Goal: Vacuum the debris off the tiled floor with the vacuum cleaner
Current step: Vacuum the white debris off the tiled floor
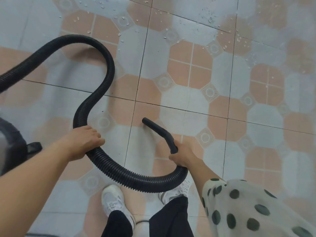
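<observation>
At left edge, mid-height: vacuum cleaner body, dark and rounded. It is cut off by the frame and blurred, so its shape is hard to make out.

Hose: black, ribbed. It enters from the left edge, arcs over the tiled floor, bends back down to the left hand, then loops low in front of the shoes and up to the right hand.

Left hand: seen from the back, fingers curled together over the top of the hose, gripping it. The fingertips are partly hidden on the far side of the hose.

Right hand: wrapped around the base of the curved nozzle, where the smooth tube meets the hose. Most of its fingers are hidden under the tube.

Nozzle: the open end points away from the person and down toward a tile joint. Cannot tell whether it touches the floor.

Debris: pale flecks scattered over the far tiles along the top of the view, well apart from the nozzle. The upper right is blurred, and the pieces there read only as a fine speckle.

Bottom right: a cream sleeve with dark dots, blurred and cut by the frame. Dark trousers cover the heels of both shoes.
</observation>
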The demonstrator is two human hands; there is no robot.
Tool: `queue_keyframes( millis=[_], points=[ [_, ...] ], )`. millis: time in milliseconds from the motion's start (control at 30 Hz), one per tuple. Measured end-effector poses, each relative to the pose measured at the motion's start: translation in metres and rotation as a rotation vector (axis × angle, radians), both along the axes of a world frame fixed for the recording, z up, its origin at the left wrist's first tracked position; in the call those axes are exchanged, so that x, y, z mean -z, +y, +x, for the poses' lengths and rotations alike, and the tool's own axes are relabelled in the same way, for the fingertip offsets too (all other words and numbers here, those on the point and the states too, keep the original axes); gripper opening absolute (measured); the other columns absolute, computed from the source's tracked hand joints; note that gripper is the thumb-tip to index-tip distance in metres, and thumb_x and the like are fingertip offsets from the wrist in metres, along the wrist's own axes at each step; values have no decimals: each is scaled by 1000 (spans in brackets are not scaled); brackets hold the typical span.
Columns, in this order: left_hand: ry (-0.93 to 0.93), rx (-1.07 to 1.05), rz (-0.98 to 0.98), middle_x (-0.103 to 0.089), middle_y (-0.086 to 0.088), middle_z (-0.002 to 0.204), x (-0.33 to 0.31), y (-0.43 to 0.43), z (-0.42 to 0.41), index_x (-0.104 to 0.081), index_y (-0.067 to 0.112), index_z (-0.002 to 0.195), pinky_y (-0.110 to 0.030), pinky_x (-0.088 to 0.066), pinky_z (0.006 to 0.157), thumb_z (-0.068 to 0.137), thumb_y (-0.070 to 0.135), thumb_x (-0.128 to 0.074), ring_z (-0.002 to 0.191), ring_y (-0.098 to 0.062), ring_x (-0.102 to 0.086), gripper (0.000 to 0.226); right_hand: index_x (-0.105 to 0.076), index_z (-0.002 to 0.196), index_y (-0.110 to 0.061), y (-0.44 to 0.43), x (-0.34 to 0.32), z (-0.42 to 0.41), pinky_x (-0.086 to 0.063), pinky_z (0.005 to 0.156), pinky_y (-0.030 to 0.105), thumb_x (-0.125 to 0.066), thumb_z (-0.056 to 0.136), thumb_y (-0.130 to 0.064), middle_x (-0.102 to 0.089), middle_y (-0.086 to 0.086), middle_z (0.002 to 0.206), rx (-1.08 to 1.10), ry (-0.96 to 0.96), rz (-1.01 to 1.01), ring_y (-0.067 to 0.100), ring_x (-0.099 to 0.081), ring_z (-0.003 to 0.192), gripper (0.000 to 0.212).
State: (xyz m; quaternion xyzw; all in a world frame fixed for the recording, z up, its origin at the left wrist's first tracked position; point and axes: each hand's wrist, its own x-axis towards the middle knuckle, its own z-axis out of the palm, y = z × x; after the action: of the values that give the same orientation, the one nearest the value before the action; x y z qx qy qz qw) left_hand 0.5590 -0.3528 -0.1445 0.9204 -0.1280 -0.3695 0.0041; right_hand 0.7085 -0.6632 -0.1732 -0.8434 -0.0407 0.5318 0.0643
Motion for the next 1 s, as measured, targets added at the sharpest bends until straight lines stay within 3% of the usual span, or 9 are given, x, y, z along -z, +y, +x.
queue_keyframes(
  millis=[133, 367, 533, 667, 867, 933, 1000],
  points=[
    [-16, 0, 49, -55, 13, 104, 3, 30, -16, -48, 29, 106, -19, -30, 96, 85, 9, -48, 106, -9, -50, 29, -35, 140, -19, 31, 8, -2, -47, 77, 33, -56, 90, -22, -58, 10, 120, -31, -50, 22, 25, -55, 97, 55],
    [-33, -25, 91, -55, 14, 103, -6, 83, -26, -49, 31, 103, -21, -34, 97, 84, 12, -50, 107, -9, -51, 26, -30, 145, -20, 98, 15, 0, -51, 86, 37, -60, 88, -19, -53, 11, 125, -82, -102, 48, 30, -56, 108, 65],
    [-12, -35, 129, -54, 13, 104, -11, 112, -27, -48, 30, 103, -21, -33, 98, 84, 12, -51, 108, -9, -50, 27, -30, 141, -21, 145, 21, 10, -53, 80, 39, -56, 89, -13, -54, 10, 108, -176, -172, 42, 30, -56, 91, 58],
    [9, -95, 132, -53, 13, 103, -8, 132, -20, -46, 30, 102, -23, -35, 98, 83, 11, -51, 106, -11, -49, 27, -12, 153, -25, 180, 30, 29, -50, 79, 40, -53, 92, -16, -47, 17, 126, -306, -195, -12, 36, -57, 105, 75],
    [16, -186, 112, -53, 13, 101, 5, 154, 4, -47, 30, 100, -24, -37, 96, 84, 13, -52, 105, -11, -51, 24, -1, 155, -25, 219, 38, 76, -43, 71, 37, -52, 96, -18, -39, 17, 129, -343, -250, -27, 33, -53, 95, 79],
    [6, -246, 124, -53, 12, 100, 3, 164, 10, -48, 29, 101, -24, -37, 93, 84, 13, -54, 104, -12, -51, 24, 1, 156, -25, 235, 39, 93, -43, 72, 36, -51, 96, -19, -38, 17, 131, -350, -247, -26, 30, -50, 90, 79],
    [-100, -282, 79, -55, 11, 85, -3, 176, 18, -54, 26, 90, -27, -44, 82, 69, 10, -70, 88, -14, -56, 30, 1, 156, -25, 251, 39, 108, -44, 72, 35, -52, 96, -18, -37, 17, 134, -374, -224, -20, 28, -48, 89, 81]
  ],
)
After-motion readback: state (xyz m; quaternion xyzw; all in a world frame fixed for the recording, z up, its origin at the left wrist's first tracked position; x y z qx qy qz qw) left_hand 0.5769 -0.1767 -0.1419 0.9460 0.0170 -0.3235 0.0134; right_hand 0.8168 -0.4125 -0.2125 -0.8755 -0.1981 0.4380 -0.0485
